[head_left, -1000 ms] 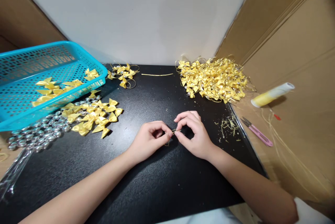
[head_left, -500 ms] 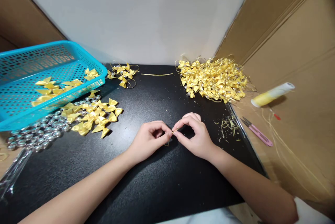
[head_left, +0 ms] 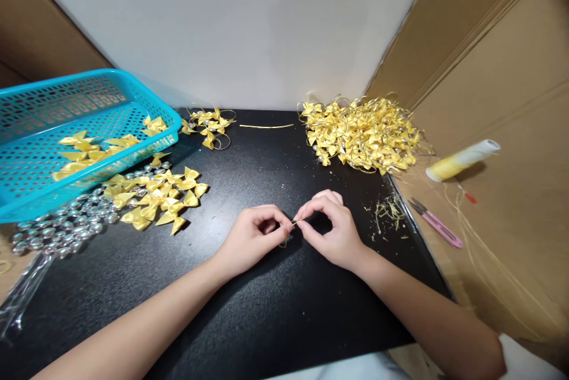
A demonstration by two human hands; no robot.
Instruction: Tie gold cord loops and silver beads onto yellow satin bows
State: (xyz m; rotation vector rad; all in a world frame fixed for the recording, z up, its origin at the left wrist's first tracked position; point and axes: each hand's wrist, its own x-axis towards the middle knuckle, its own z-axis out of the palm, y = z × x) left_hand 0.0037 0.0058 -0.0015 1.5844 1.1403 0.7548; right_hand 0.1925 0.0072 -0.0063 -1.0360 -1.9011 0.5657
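In the middle of the black table [head_left: 213, 309], my left hand [head_left: 255, 232] and my right hand [head_left: 331, 226] pinch a thin gold cord [head_left: 296, 222] between thumb and forefinger. A short stretch of the cord shows between the fingertips, and a small loop of it hangs under my left fingers. Whatever else my fingers cover is hidden. To the left lie several yellow ribbon bows [head_left: 155, 202] beside strings of silvery beads [head_left: 62, 223]. Farther back, a straight piece of gold cord [head_left: 267, 126] rests on the table.
A blue plastic basket [head_left: 146, 98] holding bows stands at the left. Bows with cord loops [head_left: 216, 125] sit at the back, and a large pile of them [head_left: 364, 134] at back right. Cord scraps [head_left: 389, 214], pink snips [head_left: 438, 229] and a thread spool [head_left: 462, 160] are at the right.
My right fingertips have drawn slightly away from my left ones, so more cord shows between them. My left hand has stayed in place.
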